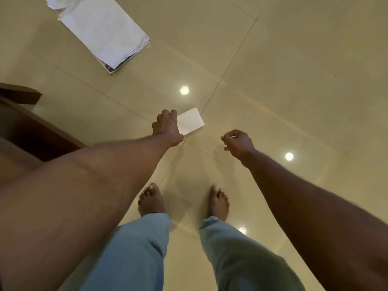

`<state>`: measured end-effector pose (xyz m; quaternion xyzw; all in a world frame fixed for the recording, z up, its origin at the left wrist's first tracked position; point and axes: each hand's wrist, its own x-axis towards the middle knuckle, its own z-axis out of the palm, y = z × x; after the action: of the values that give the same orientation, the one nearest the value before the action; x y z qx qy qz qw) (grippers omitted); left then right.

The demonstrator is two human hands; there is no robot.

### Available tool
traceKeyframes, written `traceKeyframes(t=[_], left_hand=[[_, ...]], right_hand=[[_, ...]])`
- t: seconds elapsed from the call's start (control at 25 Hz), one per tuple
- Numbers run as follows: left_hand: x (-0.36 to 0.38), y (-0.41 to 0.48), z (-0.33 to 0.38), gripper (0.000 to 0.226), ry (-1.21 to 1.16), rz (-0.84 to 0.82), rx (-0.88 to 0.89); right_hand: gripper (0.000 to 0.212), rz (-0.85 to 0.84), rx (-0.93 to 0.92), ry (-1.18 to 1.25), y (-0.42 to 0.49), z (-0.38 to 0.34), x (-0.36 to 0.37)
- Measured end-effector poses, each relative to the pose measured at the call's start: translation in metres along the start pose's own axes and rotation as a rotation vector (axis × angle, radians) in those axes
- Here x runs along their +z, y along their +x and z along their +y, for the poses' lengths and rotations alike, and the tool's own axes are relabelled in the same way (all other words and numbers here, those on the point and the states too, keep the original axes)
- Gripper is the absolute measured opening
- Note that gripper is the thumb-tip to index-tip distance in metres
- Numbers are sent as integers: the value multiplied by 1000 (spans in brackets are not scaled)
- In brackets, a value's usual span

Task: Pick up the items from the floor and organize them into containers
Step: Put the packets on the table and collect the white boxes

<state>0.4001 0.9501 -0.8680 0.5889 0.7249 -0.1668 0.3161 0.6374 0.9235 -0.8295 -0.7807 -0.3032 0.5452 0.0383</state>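
Note:
A small white card (192, 120) sits over the glossy tiled floor (283, 59) just ahead of my bare feet. My left hand (168, 126) reaches down to it, fingers curled over its left edge and gripping it. To the right of the card, apart from it, my right hand (238, 143) hovers with its fingers loosely curled in; I see nothing clearly held in it. A white spiral-bound notepad (107, 31) with a torn, crumpled top lies on the floor at the far left.
A dark wooden piece of furniture (27, 122) stands at the left edge, close to my left arm. Ceiling lights reflect off the beige tiles. My feet (151, 201) stand below the card.

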Motion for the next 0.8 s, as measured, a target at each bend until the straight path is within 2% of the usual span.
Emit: traceKeyframes(t=[0.2, 0.36, 0.52, 0.64, 0.8], left_hand=[[31, 34, 12, 103, 111, -58, 33], [54, 49, 9, 100, 216, -24, 17], [59, 55, 5, 87, 191, -8, -13], [35, 37, 7, 92, 94, 1, -75], [-53, -31, 18, 100, -70, 25, -172]], right_hand=[[20, 33, 22, 30, 22, 23, -6], [19, 53, 37, 36, 28, 37, -11], [16, 62, 38, 23, 34, 43, -14], [18, 60, 42, 35, 25, 37, -18], [18, 46, 29, 37, -36, 1, -39]])
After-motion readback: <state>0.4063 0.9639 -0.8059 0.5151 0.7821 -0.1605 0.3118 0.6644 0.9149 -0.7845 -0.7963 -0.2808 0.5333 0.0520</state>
